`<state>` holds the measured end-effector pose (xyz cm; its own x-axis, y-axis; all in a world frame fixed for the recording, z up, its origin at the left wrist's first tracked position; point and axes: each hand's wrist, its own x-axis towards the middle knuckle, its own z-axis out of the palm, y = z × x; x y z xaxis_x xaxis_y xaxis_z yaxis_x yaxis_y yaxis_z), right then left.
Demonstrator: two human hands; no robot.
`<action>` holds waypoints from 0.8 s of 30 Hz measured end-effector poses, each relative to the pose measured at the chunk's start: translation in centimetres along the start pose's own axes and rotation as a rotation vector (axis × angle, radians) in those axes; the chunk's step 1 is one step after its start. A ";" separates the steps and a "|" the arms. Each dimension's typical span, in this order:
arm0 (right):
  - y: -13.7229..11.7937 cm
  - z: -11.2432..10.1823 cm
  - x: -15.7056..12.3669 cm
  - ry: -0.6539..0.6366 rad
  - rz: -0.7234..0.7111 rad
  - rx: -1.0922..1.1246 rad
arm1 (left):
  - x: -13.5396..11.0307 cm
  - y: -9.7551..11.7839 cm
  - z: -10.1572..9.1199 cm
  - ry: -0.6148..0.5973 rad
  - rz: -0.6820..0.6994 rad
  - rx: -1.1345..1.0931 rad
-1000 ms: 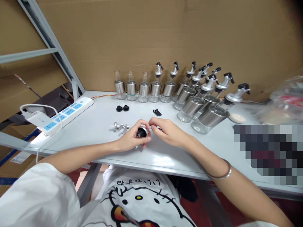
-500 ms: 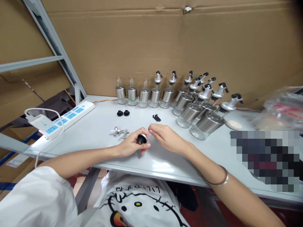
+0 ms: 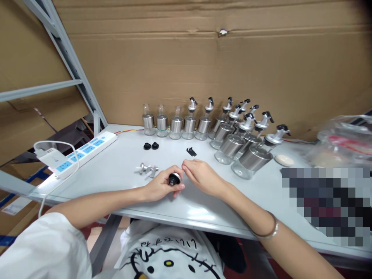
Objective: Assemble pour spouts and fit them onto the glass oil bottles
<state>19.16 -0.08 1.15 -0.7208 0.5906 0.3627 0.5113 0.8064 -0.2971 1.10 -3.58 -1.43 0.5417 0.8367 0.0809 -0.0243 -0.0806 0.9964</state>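
Note:
My left hand (image 3: 162, 183) is closed around a pourer spout (image 3: 174, 178), its black ribbed stopper facing me and a silver rim behind it. Close against its far side, my right hand (image 3: 200, 174) has fingertips pinched together; whatever they grip is hidden behind the fingers. Left of my hands lie loose silver pourer tops (image 3: 148, 169). Two black stoppers (image 3: 151, 146) rest farther back, and a few small black levers (image 3: 191, 151) lie beyond my right hand.
Glass bottles with steel bands (image 3: 176, 125) line the back; three at left have no pourers, several at right (image 3: 251, 159) carry them. A white power strip (image 3: 84, 153) with a cable lies left. A cream oval object (image 3: 284, 160) and plastic bags (image 3: 343, 139) are at right.
The head view has tilted up slightly, so the tabletop sits lower in the picture. Both hands keep nearly the same pose around the pourer spout.

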 end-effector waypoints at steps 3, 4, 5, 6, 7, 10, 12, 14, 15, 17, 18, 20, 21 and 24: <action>-0.1 0.0 0.1 0.001 0.002 -0.027 | 0.0 0.1 0.0 -0.007 -0.001 0.003; -0.1 -0.1 0.1 0.000 0.003 -0.030 | 0.0 0.1 0.0 -0.009 -0.003 0.005; -0.1 -0.1 0.1 -0.003 0.005 -0.031 | 0.0 0.0 0.0 -0.010 -0.007 0.009; -0.1 -0.1 0.1 -0.008 0.007 -0.031 | 0.0 0.0 0.0 -0.012 -0.013 0.014; -0.1 -0.1 0.0 -0.014 0.009 -0.030 | -0.1 0.0 0.0 -0.013 -0.018 0.019; -0.2 -0.1 0.0 -0.025 0.018 -0.028 | -0.1 -0.1 -0.1 -0.014 -0.023 0.033; -0.2 0.0 -0.1 -0.016 0.018 -0.028 | -0.2 -0.2 -0.1 -0.023 -0.021 0.030; -0.2 0.1 0.0 0.002 0.007 -0.035 | -0.2 -0.3 -0.1 -0.035 -0.018 0.023; -0.2 0.2 0.0 0.013 0.002 -0.041 | -0.2 -0.3 -0.2 -0.038 -0.017 0.022; -0.2 0.3 0.0 0.028 0.003 -0.060 | -0.2 -0.3 -0.2 -0.039 -0.009 0.029; -0.2 0.3 0.0 0.030 0.009 -0.071 | -0.1 -0.4 -0.1 -0.036 -0.002 0.037; -0.3 0.4 0.1 0.031 0.025 -0.092 | -0.1 -0.3 -0.1 -0.023 0.014 0.062; -0.3 0.4 0.1 0.032 0.031 -0.100 | -0.1 -0.3 -0.1 -0.014 0.025 0.076; -0.4 0.4 0.1 0.041 0.042 -0.105 | -0.1 -0.3 0.0 -0.005 0.052 0.114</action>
<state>18.75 -0.35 0.92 -0.6790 0.6228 0.3886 0.5881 0.7783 -0.2198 1.06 -3.59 -1.76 0.5463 0.8271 0.1322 0.0433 -0.1854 0.9817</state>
